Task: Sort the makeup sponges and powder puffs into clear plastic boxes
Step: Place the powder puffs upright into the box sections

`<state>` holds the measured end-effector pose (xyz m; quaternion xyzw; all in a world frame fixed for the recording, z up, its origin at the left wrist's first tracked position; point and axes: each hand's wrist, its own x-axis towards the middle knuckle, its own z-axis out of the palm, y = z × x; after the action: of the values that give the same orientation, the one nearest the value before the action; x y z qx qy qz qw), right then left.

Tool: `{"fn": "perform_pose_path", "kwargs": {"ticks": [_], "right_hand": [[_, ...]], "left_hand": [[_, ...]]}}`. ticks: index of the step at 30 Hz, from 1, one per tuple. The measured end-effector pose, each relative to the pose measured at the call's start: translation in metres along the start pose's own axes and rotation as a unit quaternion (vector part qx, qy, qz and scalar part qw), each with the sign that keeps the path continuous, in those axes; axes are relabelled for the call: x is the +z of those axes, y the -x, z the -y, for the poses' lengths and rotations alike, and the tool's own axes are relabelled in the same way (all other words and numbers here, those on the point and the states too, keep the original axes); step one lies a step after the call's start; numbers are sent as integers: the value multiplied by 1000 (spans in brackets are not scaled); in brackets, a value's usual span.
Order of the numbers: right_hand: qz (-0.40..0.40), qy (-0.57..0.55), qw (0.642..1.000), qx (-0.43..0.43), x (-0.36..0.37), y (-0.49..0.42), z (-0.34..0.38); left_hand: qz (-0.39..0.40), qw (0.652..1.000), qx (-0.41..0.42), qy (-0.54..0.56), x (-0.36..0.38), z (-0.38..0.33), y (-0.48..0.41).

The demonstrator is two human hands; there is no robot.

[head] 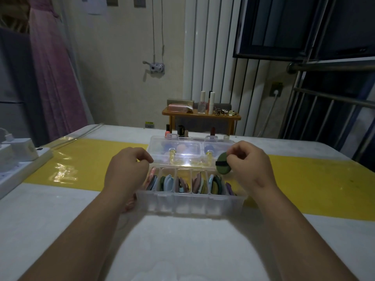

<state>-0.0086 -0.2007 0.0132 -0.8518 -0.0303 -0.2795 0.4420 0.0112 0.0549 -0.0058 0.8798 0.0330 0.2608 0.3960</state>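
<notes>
The table (182,250) is covered with a white cloth and a glossy yellow mat (91,163), and the clear box (190,203) sits where the 2 meet. The box looks light, so I judge that a firm push could make it slide. Its open lid (188,147) stands just behind the row of compartments. A knock from either wrist could tip the lid forward over the slots.

The compartments are already packed tight with puffs (183,184) standing on edge. Forcing 1 more in could fold it or lever a neighbour out. The slots at the right end look especially crowded, and a puff dropped from above could bounce onto the mat.

The left hand (127,167) hovers at the left end of the box with its fingers curled. I cannot tell whether they hold anything. The right hand (249,167) pinches the green puff (222,163) by its edge between thumb and fingertips. That narrow hold is the weakest point, since soft foam could slip or twist out of it.

The green puff is in the air above the right end of the box, just in front of the lid. It is a round, flat, olive-green pad with a dark strap across its face. It looks soft and squashy, and it matches the green puffs already standing in the slot below it.
</notes>
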Motion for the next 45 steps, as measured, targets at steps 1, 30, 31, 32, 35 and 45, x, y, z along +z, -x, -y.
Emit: {"fn": "perform_pose_path", "kwargs": {"ticks": [1,30,31,32,35,45], "right_hand": [[-9,9,1000,4,-2,0,-1],[173,275,944,58,-2,-1,3],[173,273,944,59,-1,-1,2],[170,271,946,60,-1,-1,2],[143,272,950,61,-1,-1,0],[160,284,940,98,5,-1,-2]], "left_hand": [[2,1000,-1,-4,0,0,0],[19,999,-24,-10,2,8,-5],[18,1000,-24,-9,1,9,-5],[17,1000,-24,-8,1,9,-6],[20,999,-26,-10,2,9,-6],[21,999,-30,-5,3,13,-7]]}}
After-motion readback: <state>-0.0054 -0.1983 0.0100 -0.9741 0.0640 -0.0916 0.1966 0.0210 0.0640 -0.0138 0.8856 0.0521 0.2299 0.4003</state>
